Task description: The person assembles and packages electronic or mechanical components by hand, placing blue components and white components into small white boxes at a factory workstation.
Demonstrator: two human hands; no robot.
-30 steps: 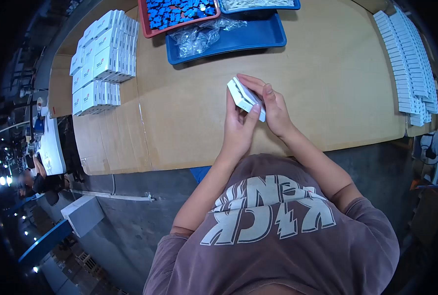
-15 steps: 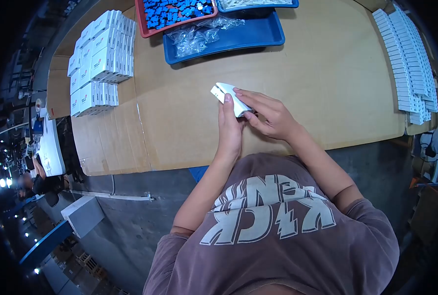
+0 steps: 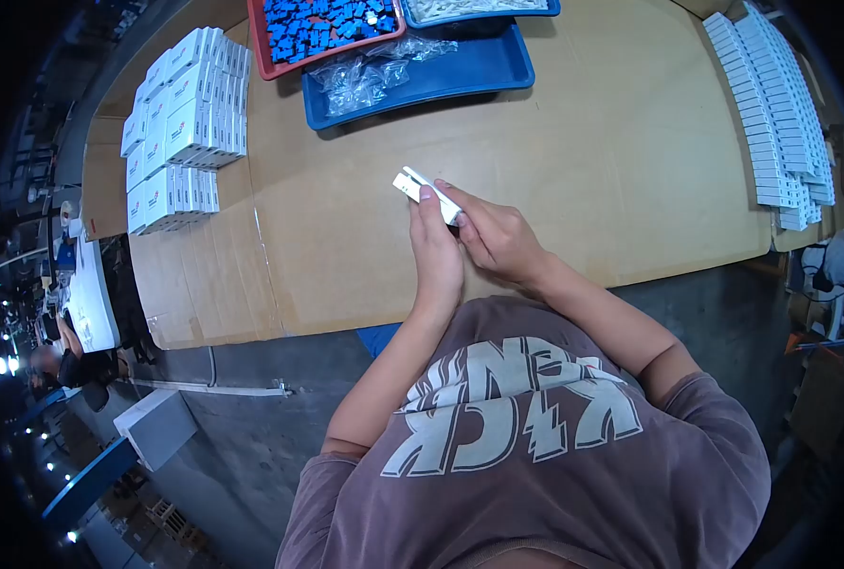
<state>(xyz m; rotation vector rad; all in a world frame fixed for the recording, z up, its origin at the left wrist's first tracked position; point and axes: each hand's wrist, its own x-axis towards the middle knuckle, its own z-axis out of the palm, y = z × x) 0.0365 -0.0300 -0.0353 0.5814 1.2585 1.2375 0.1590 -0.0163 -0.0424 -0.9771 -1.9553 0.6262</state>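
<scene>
A small white box is held in front of my body, just above the cardboard-covered table. My left hand grips it from the left, with the thumb along its near face. My right hand closes on its right-hand end, fingers over the far side and thumb near the lower corner. A dark slot runs along the upper end of the box. Its middle is partly hidden by my fingers.
Stacked white boxes stand at left, and long stacks of white boxes at right. A red tray of blue parts, a blue tray with clear plastic bags, and another blue tray lie at the back. Another person is at far left.
The box's wide flap or face has narrowed from view, and the box looks slimmer. My right fingers have drawn in closer around it. The whole view has shifted slightly.
</scene>
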